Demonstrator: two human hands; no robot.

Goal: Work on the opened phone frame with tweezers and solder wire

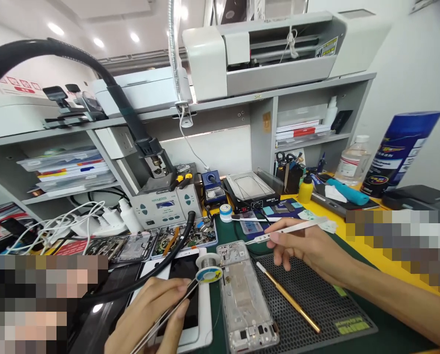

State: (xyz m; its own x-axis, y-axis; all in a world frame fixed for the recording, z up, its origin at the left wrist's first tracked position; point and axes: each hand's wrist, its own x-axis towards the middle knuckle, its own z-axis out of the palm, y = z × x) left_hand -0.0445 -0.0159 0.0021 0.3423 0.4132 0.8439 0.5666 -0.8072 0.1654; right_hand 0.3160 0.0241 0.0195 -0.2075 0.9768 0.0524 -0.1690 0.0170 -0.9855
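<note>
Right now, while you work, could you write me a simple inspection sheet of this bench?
Surface: green mat and black perforated pad on a yellow tabletop.
Job's things: an opened phone frame at the pad's left side; a solder spool by its upper left edge.
Clutter: a white-bordered device, small circuit parts, and a gold stick on the pad.
Grips: left grip holds thin tweezers, tips by the spool; right grip holds flat tweezers, tips by the frame's top; contact unclear.
Cables: white cables around a power strip; a black hose curving across the left.
Surroundings: shelves behind, a large machine on top, a blue spray can at right.
</note>
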